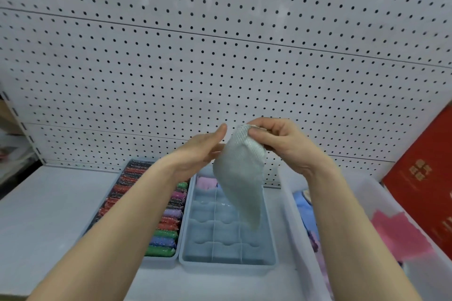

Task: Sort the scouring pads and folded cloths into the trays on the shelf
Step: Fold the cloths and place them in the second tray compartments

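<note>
One pale grey-green cloth point(241, 178) hangs in the air above the divided blue tray point(228, 260), pinched at its top corner by the right hand point(281, 143). The thumb and curled fingers of that hand close on the mesh-textured upper edge, and the rest of the cloth droops down to a point over the tray's middle compartments. The left hand point(199, 154) is just to the left of the cloth with its fingers straight and held together, the palm turned toward the fabric; the fingertips appear to meet the cloth's left edge, though whether they truly touch it cannot be told.

Most compartments of the divided tray show only their blue floor. At the tray's far end, partly hidden behind the hanging cloth, a pink folded cloth point(206, 183) sits in a back compartment.

Touching the divided tray's left side is a second tray point(159, 261), packed in rows with glittery scouring pads point(162, 242) in red, green, blue, purple and dark colours; the left forearm crosses over much of it.

To the right of the divided tray stands a clear plastic bin point(288, 203) holding loose cloths in blue, pink and lilac, with the right forearm passing over it. Beyond the bin, farther right, a red box point(425, 178) with gold print leans upright.

Both trays rest on a white shelf point(49, 203), and behind them rises a white pegboard wall point(220, 44).
</note>
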Motion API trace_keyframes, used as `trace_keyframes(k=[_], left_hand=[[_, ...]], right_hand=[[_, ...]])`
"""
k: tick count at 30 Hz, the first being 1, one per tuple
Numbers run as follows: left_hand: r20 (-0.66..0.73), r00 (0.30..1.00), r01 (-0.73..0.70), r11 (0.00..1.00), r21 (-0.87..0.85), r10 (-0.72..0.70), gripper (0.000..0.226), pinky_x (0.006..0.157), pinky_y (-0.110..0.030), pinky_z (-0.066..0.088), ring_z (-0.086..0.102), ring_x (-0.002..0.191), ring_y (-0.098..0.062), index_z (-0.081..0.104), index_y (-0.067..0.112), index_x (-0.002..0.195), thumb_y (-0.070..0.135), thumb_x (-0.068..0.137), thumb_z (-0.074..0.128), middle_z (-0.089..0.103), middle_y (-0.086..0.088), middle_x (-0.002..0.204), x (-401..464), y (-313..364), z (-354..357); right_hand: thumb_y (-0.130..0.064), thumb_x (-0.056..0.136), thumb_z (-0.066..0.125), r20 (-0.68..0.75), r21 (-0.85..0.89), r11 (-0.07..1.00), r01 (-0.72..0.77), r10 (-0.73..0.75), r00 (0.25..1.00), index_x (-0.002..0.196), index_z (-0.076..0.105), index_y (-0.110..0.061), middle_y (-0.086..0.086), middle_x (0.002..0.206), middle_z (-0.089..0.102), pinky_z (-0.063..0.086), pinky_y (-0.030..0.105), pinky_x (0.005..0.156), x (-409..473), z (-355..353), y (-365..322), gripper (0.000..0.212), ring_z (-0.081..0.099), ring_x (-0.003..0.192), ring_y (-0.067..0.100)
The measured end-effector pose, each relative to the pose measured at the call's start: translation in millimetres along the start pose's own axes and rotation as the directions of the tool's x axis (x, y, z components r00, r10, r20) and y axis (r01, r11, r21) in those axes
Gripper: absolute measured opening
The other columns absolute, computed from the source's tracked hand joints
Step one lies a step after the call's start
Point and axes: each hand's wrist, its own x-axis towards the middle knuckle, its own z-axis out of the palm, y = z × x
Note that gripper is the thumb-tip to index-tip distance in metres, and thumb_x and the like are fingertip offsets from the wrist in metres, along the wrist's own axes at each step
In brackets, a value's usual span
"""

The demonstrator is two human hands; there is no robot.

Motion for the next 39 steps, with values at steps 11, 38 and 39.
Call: trace_keyframes(k=[11,38,39], left_hand=[[-0.116,0.984,-0.162,0.951,-0.265,0.135,0.035,0.077,-0.028,0.058,0.071,0.094,-0.019,0.069,0.007,0.107,0.009,0.072,0.074,0.074,-0.005,0.104,4.6,4.4,-5.1],[-0.390,0.775,-0.503,0.859,0.094,0.497,0.025,0.098,-0.029,0.050,0.069,0.101,-0.005,0.072,0.017,0.113,0.009,0.093,0.061,0.076,0.008,0.097,-0.3,16.5,41.8],[-0.377,0.774,-0.510,0.854,0.104,0.509,0.028,0.097,-0.025,0.050,0.068,0.103,-0.004,0.071,0.017,0.117,0.007,0.093,0.061,0.075,0.008,0.099,-1.2,16.5,41.8]], right_hand=[[-0.005,0.093,0.063,-0.147,-0.090,0.995,-0.030,0.017,0.989,0.104,0.072,-0.013,0.015,0.092,0.074,0.055,0.033,0.082,-7.5,-21.9,-1.5,0.017,0.066,0.081,0.018],[-0.014,0.088,0.067,-0.529,0.003,0.999,0.048,-0.039,0.848,0.081,0.075,-0.005,0.011,0.074,0.074,0.052,0.024,0.055,24.8,35.6,-13.8,0.014,0.074,0.069,0.022],[-0.014,0.089,0.066,-0.519,0.022,0.998,0.051,-0.032,0.854,0.081,0.075,-0.006,0.010,0.075,0.075,0.052,0.024,0.055,24.0,35.3,-14.3,0.015,0.073,0.069,0.020]])
